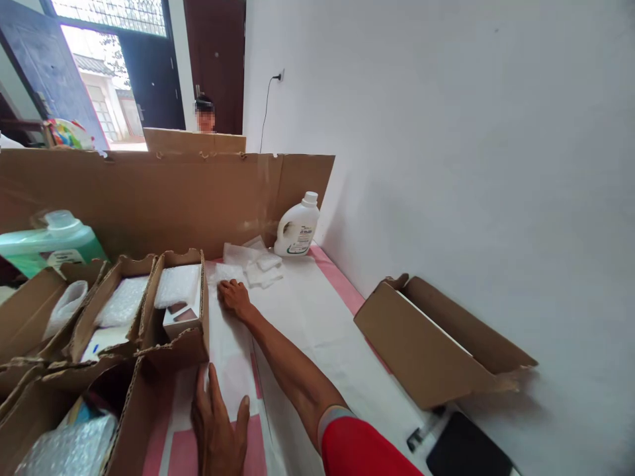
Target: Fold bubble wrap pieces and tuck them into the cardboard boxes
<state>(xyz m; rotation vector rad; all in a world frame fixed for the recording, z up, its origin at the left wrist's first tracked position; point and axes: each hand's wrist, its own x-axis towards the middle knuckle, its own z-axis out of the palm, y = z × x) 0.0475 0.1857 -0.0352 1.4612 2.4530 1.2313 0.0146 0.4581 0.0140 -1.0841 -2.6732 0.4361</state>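
Observation:
My right hand (234,299) reaches far across the table with its fingers bent down onto the near edge of a piece of bubble wrap (230,272). Behind it lie more clear and white bubble wrap pieces (265,268) in a loose pile. My left hand (219,423) is empty, fingers apart, beside the right wall of a cardboard box (171,354). Left of the right hand, a narrow cardboard compartment (202,297) holds a bubble-wrapped packet (178,285) on top of a white box (181,320).
More cardboard compartments with bubble-wrapped items (122,303) fill the left side. A white detergent bottle (299,228) and a green liquid bottle (64,244) stand before a cardboard panel (198,198). An open cardboard box (421,344) sits by the wall. A person (204,116) is behind the panel.

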